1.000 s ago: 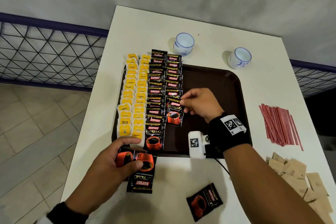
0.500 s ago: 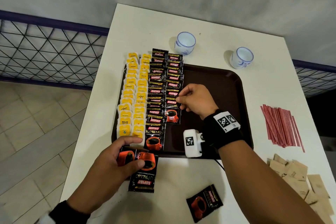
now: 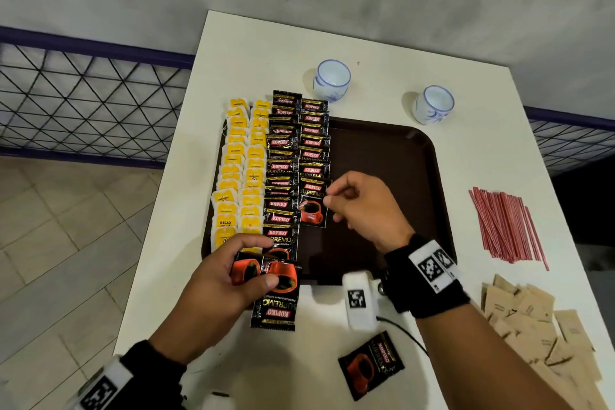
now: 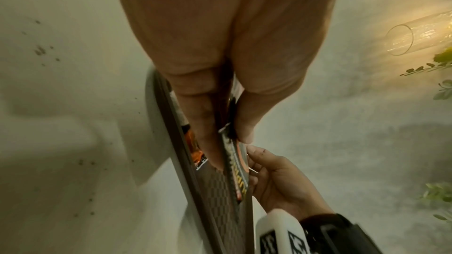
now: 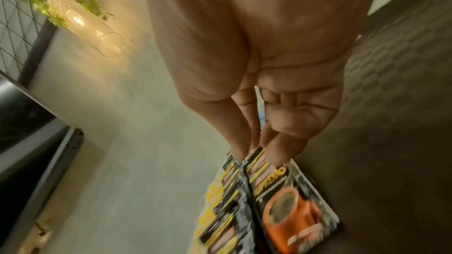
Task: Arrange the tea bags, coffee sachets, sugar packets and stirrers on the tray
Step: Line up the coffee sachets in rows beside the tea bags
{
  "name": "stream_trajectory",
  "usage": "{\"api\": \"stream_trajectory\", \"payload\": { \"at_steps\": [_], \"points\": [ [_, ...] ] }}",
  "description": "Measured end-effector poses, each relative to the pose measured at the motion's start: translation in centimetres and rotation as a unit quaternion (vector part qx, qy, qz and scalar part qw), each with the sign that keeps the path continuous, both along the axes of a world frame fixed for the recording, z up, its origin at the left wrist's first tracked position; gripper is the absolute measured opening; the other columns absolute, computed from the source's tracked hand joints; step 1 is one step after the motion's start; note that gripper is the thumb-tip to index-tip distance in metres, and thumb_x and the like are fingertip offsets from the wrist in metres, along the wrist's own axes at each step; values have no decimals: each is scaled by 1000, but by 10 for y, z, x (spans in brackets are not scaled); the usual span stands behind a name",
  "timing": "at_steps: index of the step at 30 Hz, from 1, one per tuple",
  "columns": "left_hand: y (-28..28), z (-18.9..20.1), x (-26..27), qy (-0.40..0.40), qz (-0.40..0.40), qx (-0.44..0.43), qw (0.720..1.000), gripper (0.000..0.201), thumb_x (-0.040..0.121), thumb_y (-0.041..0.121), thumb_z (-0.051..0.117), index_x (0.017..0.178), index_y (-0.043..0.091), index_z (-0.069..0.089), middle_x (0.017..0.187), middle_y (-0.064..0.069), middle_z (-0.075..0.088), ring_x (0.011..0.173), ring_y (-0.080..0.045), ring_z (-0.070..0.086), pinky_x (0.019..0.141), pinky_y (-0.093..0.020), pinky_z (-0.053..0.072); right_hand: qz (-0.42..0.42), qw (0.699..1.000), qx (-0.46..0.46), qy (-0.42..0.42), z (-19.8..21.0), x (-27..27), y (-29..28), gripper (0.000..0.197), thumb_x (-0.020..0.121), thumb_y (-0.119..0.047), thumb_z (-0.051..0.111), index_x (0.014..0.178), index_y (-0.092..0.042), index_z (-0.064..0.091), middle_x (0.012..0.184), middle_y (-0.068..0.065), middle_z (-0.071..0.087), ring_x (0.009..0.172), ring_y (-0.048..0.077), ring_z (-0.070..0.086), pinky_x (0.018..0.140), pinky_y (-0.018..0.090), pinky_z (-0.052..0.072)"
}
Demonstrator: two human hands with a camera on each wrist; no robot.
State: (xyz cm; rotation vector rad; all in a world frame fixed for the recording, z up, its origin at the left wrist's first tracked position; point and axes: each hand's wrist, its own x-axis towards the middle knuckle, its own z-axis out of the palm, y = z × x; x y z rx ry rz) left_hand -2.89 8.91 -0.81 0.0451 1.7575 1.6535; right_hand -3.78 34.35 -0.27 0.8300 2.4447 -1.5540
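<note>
On the brown tray (image 3: 382, 156), two columns of yellow tea bags (image 3: 239, 176) lie beside two columns of black coffee sachets (image 3: 283, 156). My right hand (image 3: 327, 195) pinches the upper right edge of the nearest sachet (image 3: 312, 208) in the second column. The right wrist view shows the right hand's fingertips (image 5: 274, 154) on that sachet (image 5: 293, 217), which lies flat. My left hand (image 3: 258, 261) grips a small stack of sachets (image 3: 278, 296) over the tray's front edge, thumb on top. In the left wrist view that stack (image 4: 234, 154) is seen edge-on.
One loose sachet (image 3: 369, 364) lies near the white table's front edge. Red stirrers (image 3: 506, 226) and brown sugar packets (image 3: 539, 319) lie right of the tray. Two white cups (image 3: 331, 80) (image 3: 433, 104) stand behind it. A mesh fence (image 3: 83, 103) runs on the left.
My right hand has drawn the sachet back into line with the second column and laid it flat. My left hand with its stack has edged toward the tray.
</note>
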Motion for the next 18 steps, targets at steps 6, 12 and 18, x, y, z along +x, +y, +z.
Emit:
{"api": "stream_trajectory", "payload": {
  "at_steps": [6,12,18],
  "points": [
    [23,-2,3,54,86,0,995,29,85,3,75,98,28,69,98,7,73,87,-12,71,61,-29,60,69,968,-223,-88,13,72,-35,24,82,-15,81,95,-8,62,70,0,69,62,20,67,44,21,41],
    [36,-2,11,52,90,10,995,25,88,4,72,102,25,67,99,1,73,89,-20,74,65,-37,64,5,966,-257,-27,3,92,-52,20,87,-2,73,79,-12,58,70,4,68,64,19,69,51,27,42],
    [28,-5,16,11,70,20,997,24,88,-5,69,98,16,68,91,12,70,85,-17,74,66,-41,64,-98,955,-279,6,6,98,-40,14,94,4,59,90,-9,58,79,9,73,67,30,72,54,30,57]
  ]
}}
